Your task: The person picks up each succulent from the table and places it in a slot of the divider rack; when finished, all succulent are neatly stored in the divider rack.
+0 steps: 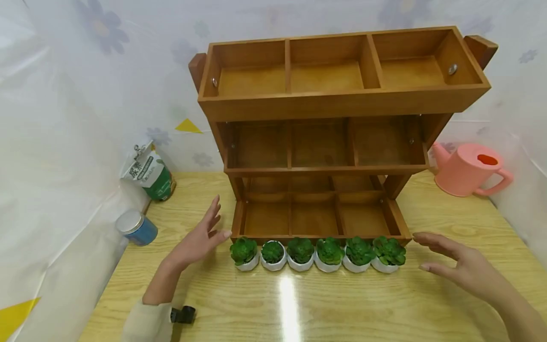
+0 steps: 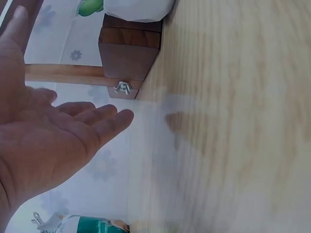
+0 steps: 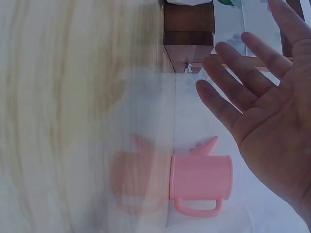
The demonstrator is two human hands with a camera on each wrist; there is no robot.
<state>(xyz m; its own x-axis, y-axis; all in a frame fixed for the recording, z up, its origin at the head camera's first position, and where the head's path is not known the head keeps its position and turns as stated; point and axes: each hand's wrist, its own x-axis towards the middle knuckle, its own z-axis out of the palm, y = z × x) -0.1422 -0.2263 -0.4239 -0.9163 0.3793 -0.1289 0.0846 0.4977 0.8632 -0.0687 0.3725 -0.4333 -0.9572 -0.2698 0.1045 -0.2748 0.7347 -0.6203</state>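
Note:
A three-tier wooden shelf, each tier split into compartments, stands on the table. Along its front foot runs a row of several green succulents in white pots. My left hand is beside the shelf's lower left corner, fingers extended and holding nothing; its thumb points toward the leftmost succulent. On the other side my right hand hovers near the lower right corner, thumb and fingers apart, by the rightmost succulent. Both wrist views show bare palms, with the shelf's wooden end beyond the left fingers.
At the back right is a pink watering can. A green and white pouch with a metal clip leans at the back left, with a blue jar in front of it. White flowered sheeting hangs behind the wooden table.

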